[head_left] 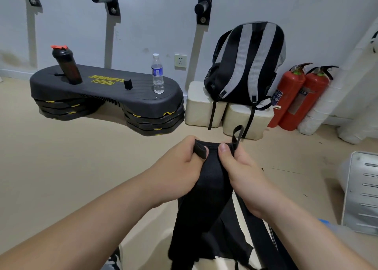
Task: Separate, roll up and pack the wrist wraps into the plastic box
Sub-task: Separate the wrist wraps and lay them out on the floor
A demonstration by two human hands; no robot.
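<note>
Black wrist wraps (pixel 208 198) hang in front of me, held at their top edge by both hands. My left hand (pixel 180 167) grips the top left corner, where a short thumb loop folds over my fingers. My right hand (pixel 239 167) pinches the top right corner, with a second thumb loop (pixel 238 135) standing up above it. The wraps dangle down between my forearms, and their lower ends overlap so I cannot tell them apart there. No plastic box is plainly visible; a bluish pale shape (pixel 329 226) shows by my right forearm.
A black aerobic step platform (pixel 106 94) stands at the left with a shaker bottle (pixel 67 65) and a water bottle (pixel 158 74) on it. A striped backpack (pixel 247 65) sits on white boxes (pixel 200 106). Two red fire extinguishers (pixel 296 96) lean right. A metal rack (pixel 362 192) lies on the floor.
</note>
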